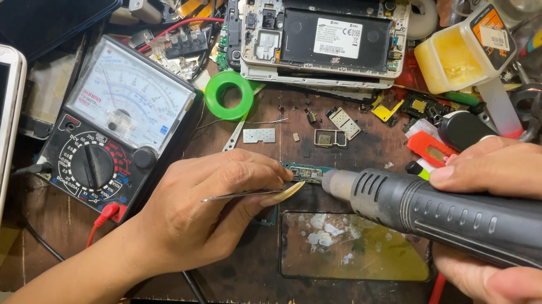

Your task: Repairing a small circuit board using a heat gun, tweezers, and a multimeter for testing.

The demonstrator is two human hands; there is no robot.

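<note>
My left hand pinches metal tweezers, their tips close to a small green circuit board on the worn wooden bench. My right hand grips the dark grey handle of a hot air tool, held level. Its metal nozzle points left at the right end of the board, almost touching it. Small metal shield covers lie loose just beyond the board.
An analog multimeter with red lead sits left. An opened phone lies at the back, a green tape roll beside it, and a yellow flux jar right. A cracked phone glass lies under the tool. Tablets stack at far left.
</note>
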